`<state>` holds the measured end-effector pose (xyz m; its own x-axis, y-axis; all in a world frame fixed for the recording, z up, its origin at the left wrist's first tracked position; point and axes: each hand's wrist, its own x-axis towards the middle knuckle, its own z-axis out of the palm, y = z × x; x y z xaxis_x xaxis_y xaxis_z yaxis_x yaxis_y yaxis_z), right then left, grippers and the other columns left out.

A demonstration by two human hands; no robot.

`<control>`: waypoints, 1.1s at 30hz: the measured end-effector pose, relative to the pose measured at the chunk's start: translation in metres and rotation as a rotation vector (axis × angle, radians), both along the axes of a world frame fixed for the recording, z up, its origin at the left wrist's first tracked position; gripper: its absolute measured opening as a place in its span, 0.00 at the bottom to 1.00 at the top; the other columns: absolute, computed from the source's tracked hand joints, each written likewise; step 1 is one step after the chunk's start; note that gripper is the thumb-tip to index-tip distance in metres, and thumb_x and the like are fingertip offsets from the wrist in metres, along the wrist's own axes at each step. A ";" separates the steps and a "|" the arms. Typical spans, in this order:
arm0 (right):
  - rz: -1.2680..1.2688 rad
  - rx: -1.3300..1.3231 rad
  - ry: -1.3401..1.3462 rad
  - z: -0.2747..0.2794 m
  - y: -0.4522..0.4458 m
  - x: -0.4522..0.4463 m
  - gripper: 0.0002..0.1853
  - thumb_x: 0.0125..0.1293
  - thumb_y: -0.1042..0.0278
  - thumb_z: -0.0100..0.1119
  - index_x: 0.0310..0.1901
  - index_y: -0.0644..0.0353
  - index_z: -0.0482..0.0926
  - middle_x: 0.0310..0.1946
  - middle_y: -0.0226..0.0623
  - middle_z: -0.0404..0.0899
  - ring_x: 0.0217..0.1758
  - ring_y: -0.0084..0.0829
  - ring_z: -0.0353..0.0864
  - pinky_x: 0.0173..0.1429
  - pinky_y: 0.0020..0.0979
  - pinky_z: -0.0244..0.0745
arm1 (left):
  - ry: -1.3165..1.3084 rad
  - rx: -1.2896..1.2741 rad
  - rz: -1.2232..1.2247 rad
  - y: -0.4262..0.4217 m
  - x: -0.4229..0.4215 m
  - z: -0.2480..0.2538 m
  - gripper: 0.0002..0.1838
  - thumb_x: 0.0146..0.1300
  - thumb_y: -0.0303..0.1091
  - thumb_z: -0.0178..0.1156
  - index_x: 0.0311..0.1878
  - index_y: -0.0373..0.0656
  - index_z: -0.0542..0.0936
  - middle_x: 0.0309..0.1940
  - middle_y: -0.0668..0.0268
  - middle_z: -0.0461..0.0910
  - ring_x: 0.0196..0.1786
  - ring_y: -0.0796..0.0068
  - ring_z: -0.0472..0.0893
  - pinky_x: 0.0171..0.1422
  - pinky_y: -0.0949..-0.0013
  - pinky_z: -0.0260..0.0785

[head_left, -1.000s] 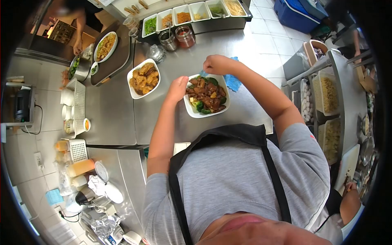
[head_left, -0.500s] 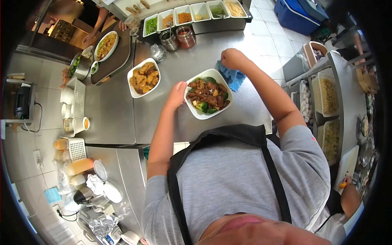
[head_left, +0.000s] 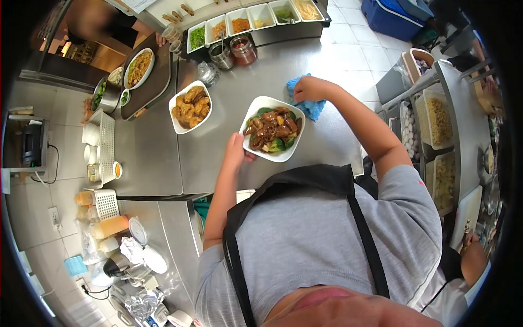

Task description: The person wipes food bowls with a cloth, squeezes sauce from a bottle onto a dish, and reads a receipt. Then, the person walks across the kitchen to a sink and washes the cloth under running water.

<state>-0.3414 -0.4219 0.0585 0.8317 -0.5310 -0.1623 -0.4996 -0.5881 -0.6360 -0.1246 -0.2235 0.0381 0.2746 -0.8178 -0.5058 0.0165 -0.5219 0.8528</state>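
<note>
A white square bowl (head_left: 291,151) of glossy brown meat pieces (head_left: 277,124) and broccoli (head_left: 277,144) sits on the steel counter before me. My left hand (head_left: 237,149) grips its lower left side, thumb up against the outer wall and fingers curling toward the underside. Just beyond the bowl's upper right corner lies a crumpled blue cloth (head_left: 312,109). My right hand (head_left: 311,89) is closed over the top of that cloth. Left of the bowl, apart from both hands, stands a second white bowl (head_left: 186,129) with battered golden-brown pieces (head_left: 192,107).
Topping containers (head_left: 240,23) line the counter's back edge, with two jars (head_left: 243,50) and crumpled plastic (head_left: 207,73) in front. At upper left, a brown tray (head_left: 155,82) carries an oval noodle dish (head_left: 139,68). A co-worker's hand (head_left: 472,240) shows over a cutting board at lower right.
The meat and broccoli bowl has turned and shifted slightly left. My left hand has slid lower along its side. My right hand has come down on the cloth. A person's arm behind the tray has drawn back.
</note>
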 end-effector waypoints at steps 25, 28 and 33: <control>-0.119 0.046 0.026 0.016 0.002 0.012 0.09 0.42 0.64 0.56 0.26 0.59 0.77 0.21 0.39 0.76 0.25 0.34 0.75 0.29 0.32 0.69 | -0.318 0.071 -0.389 -0.069 0.018 0.018 0.20 0.58 0.46 0.42 0.36 0.37 0.74 0.17 0.68 0.73 0.17 0.76 0.70 0.20 0.74 0.62; -0.211 -0.007 -0.009 0.003 0.019 0.019 0.09 0.43 0.65 0.56 0.26 0.59 0.77 0.23 0.40 0.76 0.27 0.37 0.75 0.32 0.32 0.69 | -0.352 -0.040 -0.419 -0.067 0.020 0.003 0.22 0.60 0.46 0.40 0.36 0.36 0.74 0.18 0.67 0.73 0.17 0.75 0.71 0.21 0.73 0.62; -0.420 0.035 -0.072 -0.010 0.043 0.005 0.09 0.45 0.64 0.56 0.24 0.61 0.76 0.22 0.42 0.76 0.26 0.37 0.74 0.32 0.32 0.68 | -0.524 -0.283 -0.283 -0.055 0.020 -0.027 0.21 0.61 0.45 0.38 0.35 0.35 0.73 0.18 0.65 0.73 0.17 0.74 0.71 0.21 0.72 0.63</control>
<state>-0.3361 -0.3791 0.0484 0.5545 -0.8210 -0.1361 -0.6449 -0.3205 -0.6938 -0.1049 -0.2781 0.0116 0.1814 -0.9762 -0.1186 -0.5433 -0.2000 0.8154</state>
